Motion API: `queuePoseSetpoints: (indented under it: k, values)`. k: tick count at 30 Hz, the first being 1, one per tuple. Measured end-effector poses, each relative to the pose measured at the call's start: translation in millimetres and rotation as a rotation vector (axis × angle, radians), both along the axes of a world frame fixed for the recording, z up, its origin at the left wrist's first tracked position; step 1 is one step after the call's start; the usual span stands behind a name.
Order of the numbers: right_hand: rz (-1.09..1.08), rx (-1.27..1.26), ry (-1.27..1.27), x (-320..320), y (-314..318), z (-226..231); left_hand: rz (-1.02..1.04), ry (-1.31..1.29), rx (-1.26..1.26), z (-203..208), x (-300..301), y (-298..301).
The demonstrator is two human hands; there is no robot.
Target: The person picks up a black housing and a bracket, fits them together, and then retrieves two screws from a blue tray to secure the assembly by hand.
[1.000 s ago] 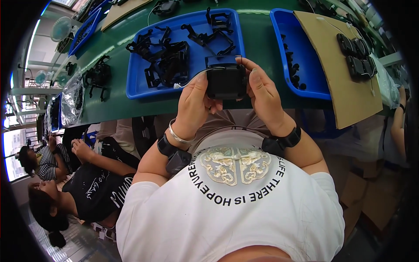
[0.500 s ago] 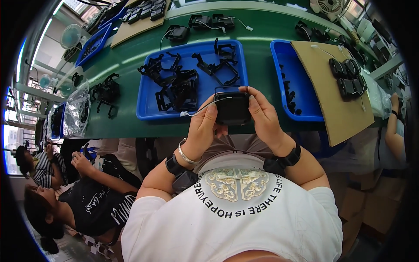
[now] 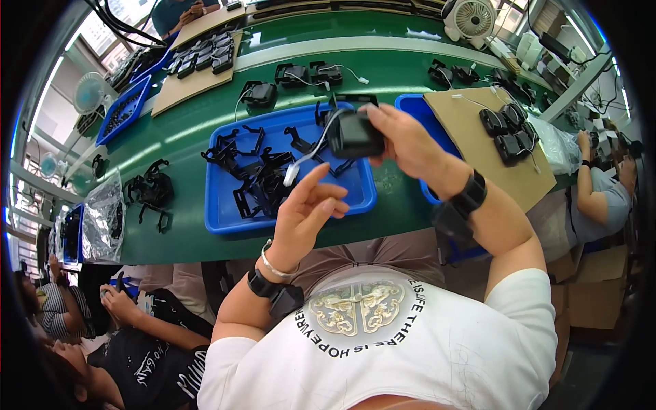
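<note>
In my right hand [image 3: 403, 140] is a black box-shaped unit [image 3: 357, 133], gripped at its right side and raised over the right part of a blue tray [image 3: 217, 222]. A white cable with a white plug [image 3: 292, 174] hangs from the unit's left side. My left hand [image 3: 309, 213] is apart from the unit, below and to the left of it, fingers spread and holding nothing. Several black brackets [image 3: 263, 181] lie heaped in the tray below. The unit hides the tray's far right part.
Similar black units with white cables sit behind the tray [image 3: 260, 94] and on a cardboard sheet [image 3: 478, 113] at the right. Black brackets [image 3: 150, 188] and a clear plastic bag [image 3: 102, 219] lie at left. A small fan [image 3: 471, 20] stands at the back. Co-workers sit at both sides.
My left hand has let go of the black unit and drawn down and left. My right hand has lifted the unit away from me, over the tray. The view has shifted.
</note>
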State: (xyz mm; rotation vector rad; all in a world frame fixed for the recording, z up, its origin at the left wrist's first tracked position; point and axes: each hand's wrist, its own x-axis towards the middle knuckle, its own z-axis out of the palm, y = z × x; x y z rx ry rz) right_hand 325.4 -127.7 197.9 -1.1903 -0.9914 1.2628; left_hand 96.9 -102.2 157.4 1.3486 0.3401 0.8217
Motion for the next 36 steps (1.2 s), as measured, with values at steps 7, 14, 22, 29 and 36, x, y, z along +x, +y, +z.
queuePoseSetpoints:
  k: [7, 14, 22, 29, 36]
  values:
    - [-0.39, -0.182, -0.257, 127.2, 117.5, 6.9, -0.381, 0.225, 0.703, -16.3, -42.5, 11.1]
    - [-0.331, -0.575, -1.014, 221.0, 212.6, -68.4, -0.201, 0.22, 0.763, -30.4, -50.3, 16.4]
    - [-0.511, -0.527, -1.171, 222.7, 204.4, -83.0, -0.201, 0.242, 0.756, -33.3, -50.3, 17.6]
    - [-0.29, -0.262, -1.612, 202.8, 167.0, -30.1, -0.189, 0.298, 0.698, -27.7, -41.1, 13.5]
    - [-0.206, 0.106, -1.259, 190.9, -47.6, 72.7, -0.213, 0.391, 0.639, -30.2, -49.9, 14.0]
